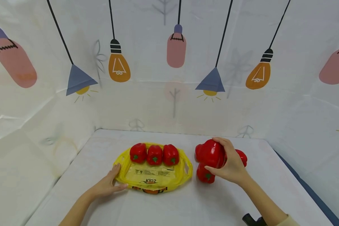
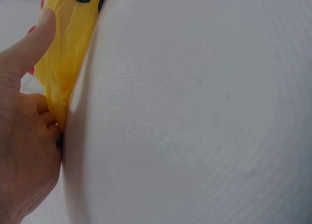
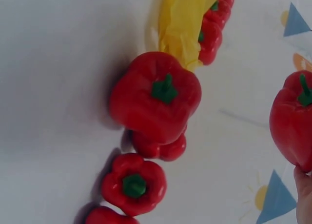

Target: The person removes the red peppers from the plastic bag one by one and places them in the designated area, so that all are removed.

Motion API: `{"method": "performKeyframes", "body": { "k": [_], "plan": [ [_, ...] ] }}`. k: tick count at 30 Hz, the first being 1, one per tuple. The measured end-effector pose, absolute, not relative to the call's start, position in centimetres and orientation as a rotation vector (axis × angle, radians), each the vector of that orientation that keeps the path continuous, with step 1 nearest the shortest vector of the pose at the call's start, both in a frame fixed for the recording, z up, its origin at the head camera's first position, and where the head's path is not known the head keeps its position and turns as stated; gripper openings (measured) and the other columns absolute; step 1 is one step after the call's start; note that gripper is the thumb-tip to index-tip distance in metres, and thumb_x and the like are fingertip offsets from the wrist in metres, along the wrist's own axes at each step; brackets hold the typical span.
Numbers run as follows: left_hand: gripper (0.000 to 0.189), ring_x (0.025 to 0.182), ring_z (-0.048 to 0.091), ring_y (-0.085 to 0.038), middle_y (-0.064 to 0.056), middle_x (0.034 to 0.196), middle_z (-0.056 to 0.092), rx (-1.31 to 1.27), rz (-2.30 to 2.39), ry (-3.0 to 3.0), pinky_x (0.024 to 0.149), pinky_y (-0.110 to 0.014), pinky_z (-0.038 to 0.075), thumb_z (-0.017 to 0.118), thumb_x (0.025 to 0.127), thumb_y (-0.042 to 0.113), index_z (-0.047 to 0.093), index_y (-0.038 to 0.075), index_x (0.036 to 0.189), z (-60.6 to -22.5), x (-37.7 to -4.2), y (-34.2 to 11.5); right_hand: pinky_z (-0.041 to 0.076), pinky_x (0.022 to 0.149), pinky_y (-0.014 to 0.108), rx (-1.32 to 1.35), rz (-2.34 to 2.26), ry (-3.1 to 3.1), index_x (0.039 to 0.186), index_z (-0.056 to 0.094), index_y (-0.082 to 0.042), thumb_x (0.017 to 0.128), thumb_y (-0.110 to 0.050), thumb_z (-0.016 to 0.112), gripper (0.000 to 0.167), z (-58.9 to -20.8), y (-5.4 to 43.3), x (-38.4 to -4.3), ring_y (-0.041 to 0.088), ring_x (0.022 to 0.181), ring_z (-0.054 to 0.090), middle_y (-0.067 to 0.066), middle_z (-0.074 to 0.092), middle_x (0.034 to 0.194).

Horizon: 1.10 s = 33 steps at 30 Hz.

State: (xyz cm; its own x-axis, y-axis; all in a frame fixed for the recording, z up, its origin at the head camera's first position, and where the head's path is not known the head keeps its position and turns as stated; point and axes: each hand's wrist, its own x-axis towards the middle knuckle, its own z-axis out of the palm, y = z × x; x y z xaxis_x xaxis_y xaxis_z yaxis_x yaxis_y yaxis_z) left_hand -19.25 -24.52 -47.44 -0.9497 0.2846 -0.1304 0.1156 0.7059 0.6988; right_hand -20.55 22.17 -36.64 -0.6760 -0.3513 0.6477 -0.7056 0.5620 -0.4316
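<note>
My right hand (image 1: 231,164) grips a red bell pepper (image 1: 211,153) with a green stem, held up over other peppers at the table's right. In the right wrist view the held pepper (image 3: 292,119) shows at the right edge, with part of the hand below it. At the left end of a yellow plastic bag (image 1: 152,175), my left hand (image 1: 105,185) holds its edge, thumb near the front and fingers bent in the left wrist view. Three red peppers (image 1: 154,155) lie in a row on the bag's far part.
Beneath and around the right hand several more peppers stand, one in front (image 1: 205,174) and one to the right (image 1: 241,157). The white table (image 1: 169,210) meets a printed cloth wall (image 1: 169,103) at the back. A black object (image 1: 252,220) shows near the right forearm.
</note>
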Motion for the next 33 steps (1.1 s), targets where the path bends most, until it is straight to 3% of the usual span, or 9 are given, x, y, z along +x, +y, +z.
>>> {"method": "performKeyframes", "body": {
  "k": [28,33],
  "plan": [
    [0.106,0.140,-0.003,-0.051,-0.031,0.155,0.000,0.317,1.058,2.692,0.111,-0.062,0.003,0.069,0.085,0.046,0.006,-0.010,0.149,-47.1,-19.2,-24.5,0.050,0.076,0.019,0.699,0.860,-2.305,0.136,0.044,-0.001,0.045,-0.002,0.095,0.104,-37.6,26.4,-19.8,0.007,0.118,0.041,0.009,0.050,0.130],
    [0.106,0.140,-0.003,-0.050,-0.031,0.155,-0.001,0.318,1.053,2.691,0.111,-0.062,0.003,0.068,0.086,0.046,0.005,-0.010,0.149,-47.2,-19.2,-24.5,0.048,0.076,0.018,0.656,0.821,-2.335,0.137,0.042,-0.001,0.045,-0.002,0.095,0.106,-38.2,27.2,-20.0,0.012,0.116,0.042,0.011,0.049,0.131]
  ]
}}
